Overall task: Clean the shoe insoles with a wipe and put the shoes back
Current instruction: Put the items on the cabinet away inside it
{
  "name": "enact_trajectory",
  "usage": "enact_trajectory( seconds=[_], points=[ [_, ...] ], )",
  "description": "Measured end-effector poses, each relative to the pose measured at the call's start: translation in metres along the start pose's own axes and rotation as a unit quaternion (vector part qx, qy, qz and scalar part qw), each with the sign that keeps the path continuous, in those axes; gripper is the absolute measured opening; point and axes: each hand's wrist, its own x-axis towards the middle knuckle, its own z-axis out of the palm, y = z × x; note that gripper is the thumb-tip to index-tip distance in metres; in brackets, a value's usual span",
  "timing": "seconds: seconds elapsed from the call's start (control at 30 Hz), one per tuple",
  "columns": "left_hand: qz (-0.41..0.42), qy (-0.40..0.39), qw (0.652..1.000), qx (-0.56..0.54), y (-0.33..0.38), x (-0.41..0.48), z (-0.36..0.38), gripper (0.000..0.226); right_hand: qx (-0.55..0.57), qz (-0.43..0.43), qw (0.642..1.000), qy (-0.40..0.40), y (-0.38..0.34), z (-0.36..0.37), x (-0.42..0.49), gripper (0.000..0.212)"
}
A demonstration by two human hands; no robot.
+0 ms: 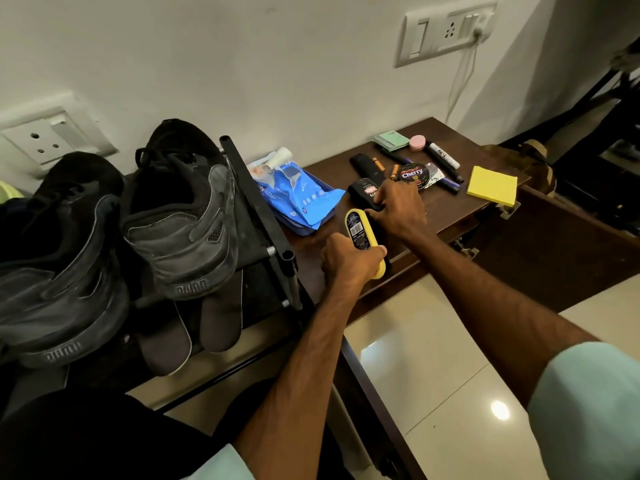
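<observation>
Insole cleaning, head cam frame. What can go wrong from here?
1. The left hand grips a yellow container and the right hand sits on a black bottle, while the blue wipe pack lies untouched: the wrong product may reach the insoles.
2. The insoles lie at the front edge of the shoe rack; a knock could drop them.
3. The Cherry tin and markers crowd the right hand and could get swept off the table.

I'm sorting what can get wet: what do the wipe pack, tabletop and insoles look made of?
Wipe pack: thin glossy plastic film, crinkled, catching highlights. Tabletop: dark wood or wood-look laminate, smooth, faint sheen. Insoles: likely foam under matte dark fabric; one shows a pale edge.
</observation>
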Motion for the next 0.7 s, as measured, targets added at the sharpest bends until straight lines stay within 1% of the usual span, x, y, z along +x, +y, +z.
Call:
enact_trajectory(
  seconds=[0.1, 0.2, 0.33, 0.43, 0.53, 0.7],
  points=[
    [0.000, -0.003, 1.000, 0.007, 0.000, -0.002, 0.001, 0.064, 0.070, 0.006, 0.997, 0.015, 0.003, -0.004, -0.017, 0.028],
    [0.001, 0.014, 1.000, 0.025, 0.003, -0.002, -0.002, 0.061, 0.137, 0.017, 0.988, 0.075, 0.009, -0.013, -0.050, 0.031],
    [0.016, 0.033, 0.999, 0.039, 0.005, -0.002, -0.005, 0.050, 0.175, 0.037, 0.972, 0.151, 0.032, -0.020, -0.120, 0.036],
    [0.018, 0.041, 0.999, 0.031, 0.009, -0.005, -0.005, 0.046, 0.166, 0.065, 0.965, 0.191, 0.060, -0.012, -0.177, 0.037],
    [0.015, 0.049, 0.998, 0.022, 0.013, -0.006, -0.006, 0.052, 0.153, 0.098, 0.968, 0.171, 0.082, 0.008, -0.214, 0.039],
    [0.014, 0.055, 0.998, 0.009, 0.013, -0.007, -0.007, 0.059, 0.166, 0.102, 0.978, 0.070, 0.085, 0.053, -0.226, 0.038]
  ],
)
